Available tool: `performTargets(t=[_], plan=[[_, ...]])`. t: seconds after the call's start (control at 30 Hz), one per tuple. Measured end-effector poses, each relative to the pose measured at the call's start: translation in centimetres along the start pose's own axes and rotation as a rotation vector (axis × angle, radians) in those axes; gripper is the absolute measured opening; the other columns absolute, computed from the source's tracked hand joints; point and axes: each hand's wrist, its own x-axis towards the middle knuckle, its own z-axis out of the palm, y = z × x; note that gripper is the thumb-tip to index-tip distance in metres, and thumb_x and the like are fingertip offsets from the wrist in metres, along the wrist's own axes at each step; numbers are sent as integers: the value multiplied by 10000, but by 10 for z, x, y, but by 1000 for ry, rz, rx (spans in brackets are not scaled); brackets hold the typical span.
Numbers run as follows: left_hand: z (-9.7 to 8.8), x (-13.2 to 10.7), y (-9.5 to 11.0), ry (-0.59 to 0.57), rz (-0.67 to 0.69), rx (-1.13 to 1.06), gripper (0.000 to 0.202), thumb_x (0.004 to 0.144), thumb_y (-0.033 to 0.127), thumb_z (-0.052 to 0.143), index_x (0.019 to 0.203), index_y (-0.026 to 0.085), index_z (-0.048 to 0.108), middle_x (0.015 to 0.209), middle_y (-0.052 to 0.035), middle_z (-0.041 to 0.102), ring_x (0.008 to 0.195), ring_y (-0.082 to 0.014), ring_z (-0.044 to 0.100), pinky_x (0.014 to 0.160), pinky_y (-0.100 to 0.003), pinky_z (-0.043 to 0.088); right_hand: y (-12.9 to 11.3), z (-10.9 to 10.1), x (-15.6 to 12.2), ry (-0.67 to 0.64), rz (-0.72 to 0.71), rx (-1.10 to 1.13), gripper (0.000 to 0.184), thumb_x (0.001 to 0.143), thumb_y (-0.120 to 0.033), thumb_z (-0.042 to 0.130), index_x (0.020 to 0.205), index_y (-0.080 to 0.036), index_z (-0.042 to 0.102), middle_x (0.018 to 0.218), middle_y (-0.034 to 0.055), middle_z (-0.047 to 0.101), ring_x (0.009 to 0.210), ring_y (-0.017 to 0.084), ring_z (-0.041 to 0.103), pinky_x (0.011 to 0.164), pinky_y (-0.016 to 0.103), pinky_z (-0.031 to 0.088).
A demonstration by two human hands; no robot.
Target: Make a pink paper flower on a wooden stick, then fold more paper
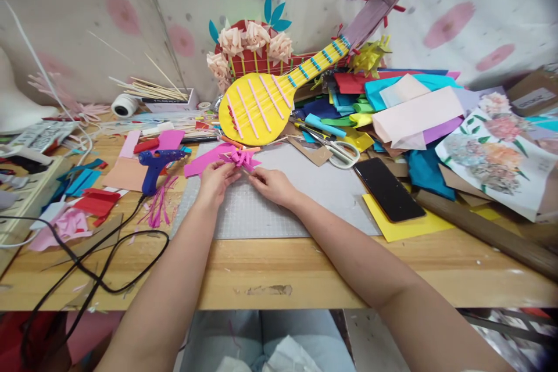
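Note:
A magenta paper flower [240, 157] with pointed petals is held low over the grey cutting mat [279, 218]. My left hand [218, 181] is closed, its fingers pinching the flower's left side. My right hand [272, 186] is closed too, thumb and forefinger pinched at the flower's lower right, where a thin pale stem seems to sit between the fingertips. Just behind the left hand lies a flat magenta paper strip [204, 160]. Beyond the flower leans a yellow lute-shaped craft piece [257, 107] with pink bars and blue bands on its neck.
A blue glue gun [157, 165] stands at left, its black cable [104, 244] looping over the table edge. White-handled scissors [342, 154] and a black phone [387, 189] lie at right, near a brown cardboard tube [483, 229]. Coloured paper [418, 107] is heaped at back right.

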Motion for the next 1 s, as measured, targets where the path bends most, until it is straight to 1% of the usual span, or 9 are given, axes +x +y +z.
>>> performTargets(t=[0.3, 0.33, 0.43, 0.47, 0.53, 0.6, 0.67, 0.8, 1.0], plan=[[0, 3, 1, 68, 49, -69, 177, 614, 40, 584, 692, 146, 465, 575, 11, 582, 570, -103, 595, 566, -232, 504, -1, -13, 1, -57, 29, 40, 152, 782, -312, 533, 718, -177, 562, 653, -14, 601, 583, 88, 485, 555, 212, 295], [-2, 5, 2, 87, 64, -83, 176, 612, 41, 584, 683, 147, 464, 571, 18, 577, 566, -96, 589, 571, -230, 506, 2, -22, -1, -106, 42, 67, 138, 766, -296, 546, 696, -177, 551, 641, -16, 596, 574, 86, 482, 551, 214, 300], [-9, 11, 6, 136, 111, -121, 147, 610, 50, 575, 660, 145, 474, 578, 28, 569, 563, -81, 578, 586, -231, 514, 19, -57, -6, -558, 125, 354, 144, 747, -306, 537, 673, -184, 517, 574, -24, 581, 519, 91, 490, 515, 220, 336], [-10, 12, 7, 129, 121, -122, 129, 612, 60, 573, 662, 141, 486, 600, 21, 579, 575, -83, 583, 585, -231, 514, 25, -67, -7, -614, 164, 447, 160, 742, -327, 536, 674, -185, 507, 578, -19, 579, 519, 95, 497, 507, 223, 346], [-11, 13, 6, 89, 132, -105, 116, 609, 83, 580, 680, 136, 505, 648, 6, 598, 599, -91, 593, 576, -230, 512, 37, -80, -6, -457, 217, 547, 181, 738, -359, 540, 706, -184, 506, 594, -22, 555, 511, 84, 474, 488, 218, 335], [-8, 11, 3, 48, 130, -67, 163, 591, 97, 604, 709, 140, 499, 659, 4, 600, 599, -97, 594, 567, -237, 511, 42, -79, -3, -81, 250, 574, 206, 742, -391, 526, 722, -188, 493, 590, -43, 507, 467, 61, 393, 458, 210, 284], [-2, 6, -4, 26, 131, -28, 254, 560, 93, 632, 740, 155, 464, 634, 23, 583, 578, -100, 587, 561, -251, 514, 41, -68, 3, 132, 253, 561, 229, 727, -400, 544, 798, -185, 512, 677, -30, 536, 523, 68, 423, 496, 215, 314], [10, -3, -17, -57, 178, 37, 374, 528, 86, 654, 797, 178, 410, 623, 53, 559, 575, -109, 591, 541, -263, 520, 32, -40, 9, 107, 152, 455, 313, 638, -382, 636, 851, -170, 548, 840, 9, 599, 740, 119, 526, 675, 253, 386], [15, -6, -22, -182, 149, 49, 361, 565, 121, 659, 833, 177, 424, 717, 1, 601, 671, -143, 621, 579, -301, 532, 37, -30, 8, 130, 216, 344, 165, 652, -331, 578, 660, -176, 524, 652, -28, 544, 615, 103, 465, 605, 241, 340]])
